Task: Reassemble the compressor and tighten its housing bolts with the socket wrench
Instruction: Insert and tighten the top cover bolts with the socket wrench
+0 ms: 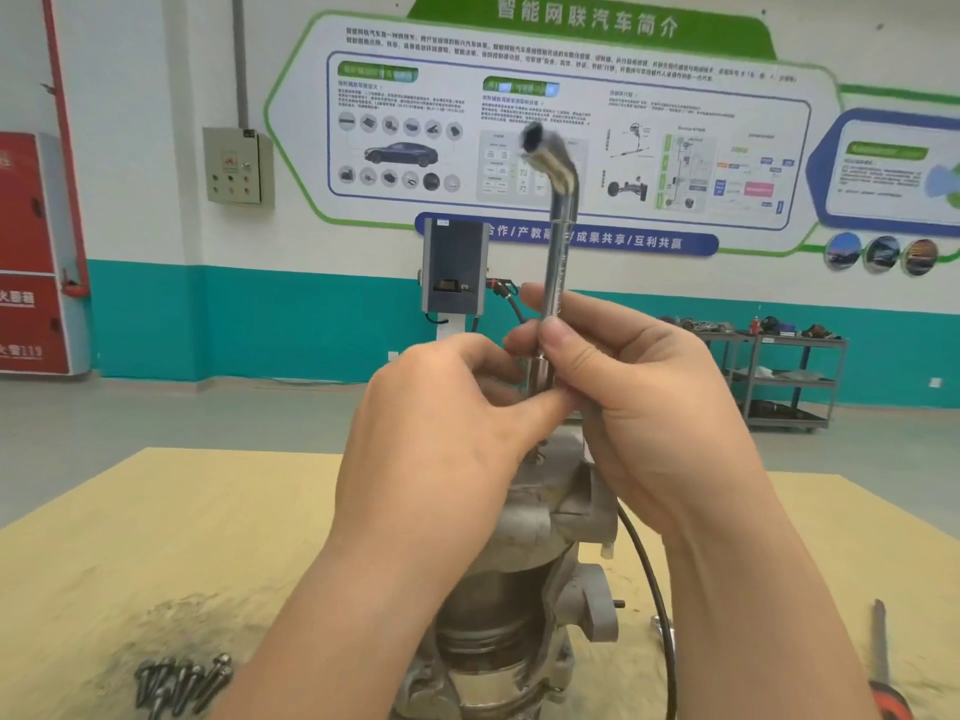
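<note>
The grey metal compressor (540, 579) stands upright on the yellow table (182, 553), in the centre foreground. A chrome L-shaped socket wrench (558, 241) rises vertically from its top, the bent end blurred high up. My right hand (639, 402) grips the wrench shaft with thumb and fingers. My left hand (441, 428) pinches the lower end of the wrench just above the housing. The wrench tip and the bolt under it are hidden by my fingers. Several loose bolts (182, 685) lie on the table at the lower left.
A black cable (652, 574) runs down the compressor's right side. A screwdriver with an orange handle (880, 662) lies at the table's right edge. Beyond the table are a grey charging post (454, 267) and metal shelving carts (784, 376) by the wall.
</note>
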